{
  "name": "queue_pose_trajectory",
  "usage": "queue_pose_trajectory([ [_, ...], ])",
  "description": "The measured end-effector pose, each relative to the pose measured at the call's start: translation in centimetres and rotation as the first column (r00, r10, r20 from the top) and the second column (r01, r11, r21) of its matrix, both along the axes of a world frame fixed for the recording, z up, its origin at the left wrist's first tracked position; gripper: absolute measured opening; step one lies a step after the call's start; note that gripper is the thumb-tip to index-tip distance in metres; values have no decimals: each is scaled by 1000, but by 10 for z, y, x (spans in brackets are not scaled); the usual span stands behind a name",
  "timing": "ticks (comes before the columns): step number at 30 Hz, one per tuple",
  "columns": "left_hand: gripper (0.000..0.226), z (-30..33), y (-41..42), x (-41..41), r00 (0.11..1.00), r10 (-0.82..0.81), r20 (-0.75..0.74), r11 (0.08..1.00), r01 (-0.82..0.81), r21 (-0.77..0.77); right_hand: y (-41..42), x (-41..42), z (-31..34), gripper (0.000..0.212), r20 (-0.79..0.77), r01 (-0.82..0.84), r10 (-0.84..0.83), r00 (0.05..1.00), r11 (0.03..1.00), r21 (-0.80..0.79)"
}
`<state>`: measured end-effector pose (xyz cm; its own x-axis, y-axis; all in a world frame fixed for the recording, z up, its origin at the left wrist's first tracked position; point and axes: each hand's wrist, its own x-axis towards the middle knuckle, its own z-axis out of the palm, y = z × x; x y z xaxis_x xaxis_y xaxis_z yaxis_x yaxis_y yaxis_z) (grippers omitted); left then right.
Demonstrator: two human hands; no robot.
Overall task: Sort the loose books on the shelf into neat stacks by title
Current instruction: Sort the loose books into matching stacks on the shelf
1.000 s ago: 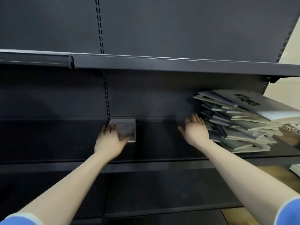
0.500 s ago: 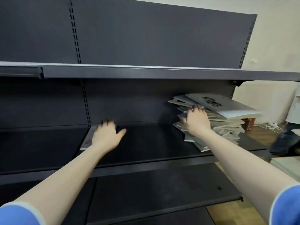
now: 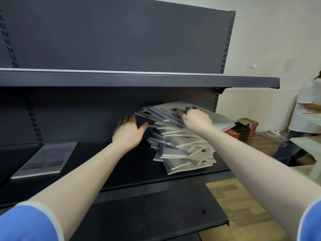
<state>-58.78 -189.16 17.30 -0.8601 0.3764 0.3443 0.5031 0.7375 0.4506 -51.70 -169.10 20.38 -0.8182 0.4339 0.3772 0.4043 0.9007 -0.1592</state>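
Now my right hand (image 3: 195, 121) rests on the top book (image 3: 175, 110) of the messy pile (image 3: 182, 150) at the center right of the frame, fingers curled over its cover. My left hand (image 3: 128, 133) is spread flat, just left of the pile. One single book (image 3: 46, 160) lies flat at lower left on the shelf (image 3: 121, 169).

Both arms are bare from the fingers back to the upper arm, where short sleeves begin. The left sleeve (image 3: 26, 223) is bright blue with a paler, whitish band along its hem, the edge nearest the fingers. The right sleeve (image 3: 311, 223) matches it: the same blue, the same pale hem. No rings, watch or gloves show on the left hand (image 3: 127, 134) or the right hand (image 3: 196, 120).
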Motion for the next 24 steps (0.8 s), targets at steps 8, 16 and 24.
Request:
queue_pose_trajectory([
  [8,65,7,94,17,997,1,72,1000,-2,10,86,15,1,67,83,168,-163,983,984,-53],
  [16,72,11,124,25,986,154,64,986,-158,48,118,15,-13,63,85,237,-226,970,960,-149],
  [24,53,11,131,22,988,62,142,988,-82,133,120,17,-2,72,42,133,-127,991,955,-264],
])
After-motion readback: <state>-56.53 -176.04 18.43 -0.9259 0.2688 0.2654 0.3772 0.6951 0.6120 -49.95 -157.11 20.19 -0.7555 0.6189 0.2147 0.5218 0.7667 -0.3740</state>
